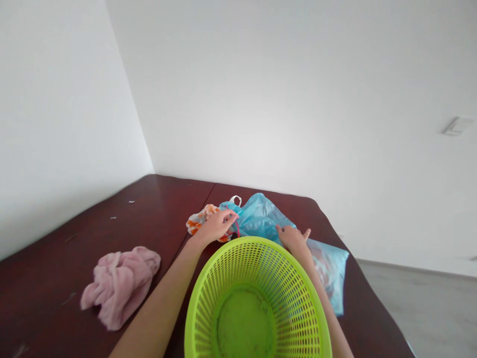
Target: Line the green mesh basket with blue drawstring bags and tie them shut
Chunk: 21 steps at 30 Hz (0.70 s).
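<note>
My left hand reaches past the basket with its fingers closed at the gathered end of a blue plastic bag. A thin pink-red strip shows just below those fingertips. Over the bag's right part is my right hand, fingers apart and touching the plastic. Between my forearms stands a lime-green slatted plastic basket with nothing inside, only dark marks on its bottom. Left of my left hand lies a crumpled white and orange plastic bag, partly covered by the hand.
A pink cloth lies bunched on the dark red-brown table. By my right forearm is a light-blue translucent bag with something pale inside. Small scraps dot the table's left side. White walls border the table.
</note>
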Available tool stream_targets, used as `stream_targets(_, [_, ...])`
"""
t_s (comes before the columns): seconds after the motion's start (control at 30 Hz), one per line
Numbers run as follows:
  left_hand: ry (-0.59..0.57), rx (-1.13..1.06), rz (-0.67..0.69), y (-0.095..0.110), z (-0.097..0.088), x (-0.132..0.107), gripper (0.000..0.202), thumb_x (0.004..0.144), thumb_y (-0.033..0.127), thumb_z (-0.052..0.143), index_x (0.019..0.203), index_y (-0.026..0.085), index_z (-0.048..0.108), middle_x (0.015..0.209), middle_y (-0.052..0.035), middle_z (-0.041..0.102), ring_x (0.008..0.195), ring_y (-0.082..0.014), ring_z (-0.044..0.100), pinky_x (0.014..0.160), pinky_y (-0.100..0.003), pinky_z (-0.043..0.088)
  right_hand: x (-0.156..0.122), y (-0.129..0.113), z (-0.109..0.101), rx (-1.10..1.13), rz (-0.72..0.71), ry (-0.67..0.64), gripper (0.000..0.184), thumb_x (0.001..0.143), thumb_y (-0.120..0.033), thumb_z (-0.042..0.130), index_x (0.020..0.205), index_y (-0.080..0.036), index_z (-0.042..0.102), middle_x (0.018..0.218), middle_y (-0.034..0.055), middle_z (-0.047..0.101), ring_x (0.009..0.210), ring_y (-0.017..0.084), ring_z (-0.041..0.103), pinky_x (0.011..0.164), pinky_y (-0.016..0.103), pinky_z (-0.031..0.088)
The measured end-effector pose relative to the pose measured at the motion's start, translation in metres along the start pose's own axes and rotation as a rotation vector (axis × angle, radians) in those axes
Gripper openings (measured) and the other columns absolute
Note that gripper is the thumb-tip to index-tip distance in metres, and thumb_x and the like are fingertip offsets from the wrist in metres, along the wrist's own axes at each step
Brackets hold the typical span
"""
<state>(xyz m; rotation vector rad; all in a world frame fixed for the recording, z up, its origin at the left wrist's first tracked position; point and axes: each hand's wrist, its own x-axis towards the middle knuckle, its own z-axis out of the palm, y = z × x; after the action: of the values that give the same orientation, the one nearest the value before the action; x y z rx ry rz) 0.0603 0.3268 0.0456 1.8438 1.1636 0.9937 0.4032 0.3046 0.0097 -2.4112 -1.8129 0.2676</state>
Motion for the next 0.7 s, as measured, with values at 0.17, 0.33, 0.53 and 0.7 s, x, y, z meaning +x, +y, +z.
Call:
stream_targets(0.17, [0.02, -0.063, -0.062, -0.002, -0.002, -0.002, 0.027, 0.102, 0.054, 0.081, 0.103, 0.027, 0.089, 0.077, -0.0047, 0.08, 0.056, -0.0239, 0.069, 0.058, -0.032, 0.049, 0.004, 0.011, -0.009, 0.106, 0.03, 0.31, 0.057, 0.117, -0.06, 0.052, 0.141, -0.017, 0.082, 0.151, 0.0278, 0.077, 0.155, 0.049, 0.063, 0.136, 0.089, 0.016])
stream_targets(0.33, [-0.017, -0.064, -0.008, -0.011, 0.005, 0.0, 0.017, 0.097, 0.045, 0.087, 0.094, 0.028, 0.089, 0.088, -0.0067, 0.086, 0.063, -0.0249, 0.074, 0.064, -0.032, 0.053, -0.006, -0.004, 0.003, 0.292, -0.252, 0.101, 0.074, 0.099, -0.042, 0.083, 0.169, -0.027, 0.063, 0.165, 0.0194, 0.07, 0.158, 0.044, 0.063, 0.142, 0.084, 0.008])
stream_targets(0.53, [-0.235, -0.09, 0.04, -0.011, 0.022, -0.007, 0.023, 0.099, 0.043, 0.088, 0.112, 0.024, 0.094, 0.109, -0.0125, 0.092, 0.098, -0.0358, 0.087, 0.084, -0.039, 0.064, -0.016, -0.019, 0.017, 0.394, -0.374, 0.097, 0.072, 0.08, -0.023, 0.094, 0.15, -0.029, 0.075, 0.127, 0.0087, 0.086, 0.136, 0.042, 0.075, 0.143, 0.075, 0.019])
stream_targets(0.7, [-0.264, -0.111, 0.029, -0.009, 0.029, -0.011, 0.026, 0.101, 0.045, 0.087, 0.111, 0.022, 0.093, 0.108, -0.0123, 0.092, 0.101, -0.0372, 0.087, 0.087, -0.041, 0.066, -0.015, -0.027, 0.015, 0.395, -0.339, 0.018, 0.041, 0.082, -0.02, 0.085, 0.123, -0.028, 0.082, 0.114, 0.0082, 0.087, 0.13, 0.039, 0.079, 0.135, 0.064, 0.038])
